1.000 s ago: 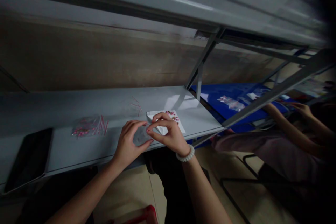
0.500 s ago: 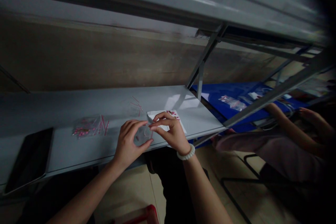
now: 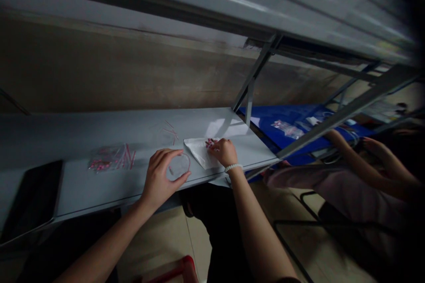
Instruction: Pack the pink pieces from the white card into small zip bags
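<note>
My left hand is curled, thumb and fingertips gripping a thin loop at its edges. Red shows along the loop's right side; the rest looks pale or clear and is hard to make out. My right hand, with a pale beaded bracelet on the wrist, has its fingers closed down at small pink and brown pieces. Those lie on a white sheet or pouch on the table. Whatever is between the right fingertips is hidden.
On the grey table lie a clear bag of pink pieces, red-and-white sticks, more thin sticks and a dark tablet. A metal brace rises at right. Another person's arms are over a blue table.
My right hand has left the loop and moved right, down to the pink pieces on the white sheet. My left hand still holds the loop. The view has shifted slightly.
</note>
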Tool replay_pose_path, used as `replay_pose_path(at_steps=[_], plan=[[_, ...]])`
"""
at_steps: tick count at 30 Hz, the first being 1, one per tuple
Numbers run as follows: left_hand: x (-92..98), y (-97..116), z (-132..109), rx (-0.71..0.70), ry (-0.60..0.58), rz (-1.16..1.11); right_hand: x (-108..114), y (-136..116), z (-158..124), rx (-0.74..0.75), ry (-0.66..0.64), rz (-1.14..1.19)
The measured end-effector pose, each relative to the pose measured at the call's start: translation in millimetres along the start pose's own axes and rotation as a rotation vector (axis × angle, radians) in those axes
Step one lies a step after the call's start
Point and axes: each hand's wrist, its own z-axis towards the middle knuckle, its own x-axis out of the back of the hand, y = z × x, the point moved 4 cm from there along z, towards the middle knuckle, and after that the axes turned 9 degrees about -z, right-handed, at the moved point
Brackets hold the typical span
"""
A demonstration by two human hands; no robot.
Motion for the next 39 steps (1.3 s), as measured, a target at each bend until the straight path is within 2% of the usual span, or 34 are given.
replay_pose_path(at_steps=[7, 11, 13, 16, 19, 22, 29, 33, 36, 39], plan=[[0.2, -1.2, 0.2, 0.000, -0.008, 0.002, 8.5, -12.0, -3.3, -0.005, -0.009, -0.028], [0.0, -1.9, 0.3, 0.005, -0.013, 0.004, 23.5, -15.9, -7.7, 0.003, 0.067, 0.189], [-1.0, -2.8, 0.1, 0.018, -0.017, 0.005, 39.0, -27.1, -15.2, 0.082, 0.119, 0.410], [-4.0, -4.1, -0.7, 0.042, -0.032, 0.004, 65.8, -58.7, -32.0, 0.328, 0.121, 0.690], [-5.9, -4.6, -1.5, 0.047, -0.036, -0.007, 84.9, -87.6, -44.3, 0.511, 0.112, 0.755], [-5.4, -4.4, -1.5, 0.046, -0.022, -0.007, 89.9, -97.7, -44.2, 0.567, 0.115, 0.724], [-3.9, -2.4, -0.6, 0.043, -0.021, -0.008, 84.7, -94.0, -38.7, 0.562, 0.119, 0.696], [-3.3, -0.8, 0.1, 0.035, -0.018, -0.006, 86.6, -90.7, -37.3, 0.565, 0.079, 0.814], [-1.9, -1.1, 0.8, 0.053, -0.016, -0.018, 84.9, -64.1, -23.3, 0.438, 0.119, 0.908], [-0.1, -1.9, 1.0, 0.054, -0.007, -0.028, 73.6, -23.7, -1.2, 0.219, 0.256, 0.726]])
